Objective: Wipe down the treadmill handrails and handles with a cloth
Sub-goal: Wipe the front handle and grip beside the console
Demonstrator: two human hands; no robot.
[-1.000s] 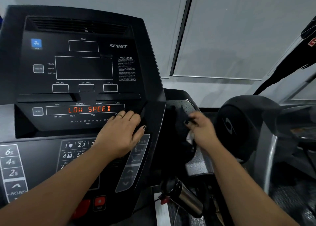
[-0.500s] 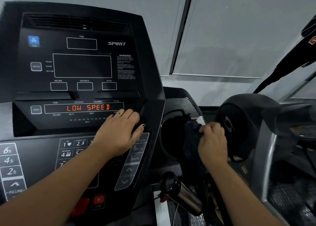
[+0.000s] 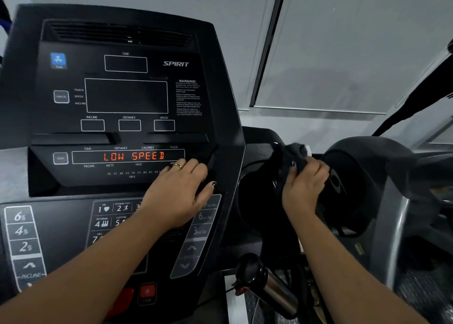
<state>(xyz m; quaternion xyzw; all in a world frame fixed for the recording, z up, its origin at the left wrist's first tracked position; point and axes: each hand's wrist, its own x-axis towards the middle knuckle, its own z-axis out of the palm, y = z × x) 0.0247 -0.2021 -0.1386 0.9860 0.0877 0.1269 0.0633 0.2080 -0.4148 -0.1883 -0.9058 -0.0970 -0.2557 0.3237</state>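
My left hand (image 3: 181, 191) lies flat on the console (image 3: 127, 95) for balance; my right hand (image 3: 304, 188) clutches the cloth (image 3: 290, 155) against the handle (image 3: 259, 135) to scrub.

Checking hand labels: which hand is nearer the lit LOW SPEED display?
Left. The left hand rests on the console just below-right of the display; the right hand is farther right, beyond the console, gripping a dark cloth.

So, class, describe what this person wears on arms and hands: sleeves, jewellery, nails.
Both forearms are bare: no sleeves, gloves or watch in view. The left hand wears a thin gold-coloured ring on one finger. Visible nails on both it and the right hand are painted dark.
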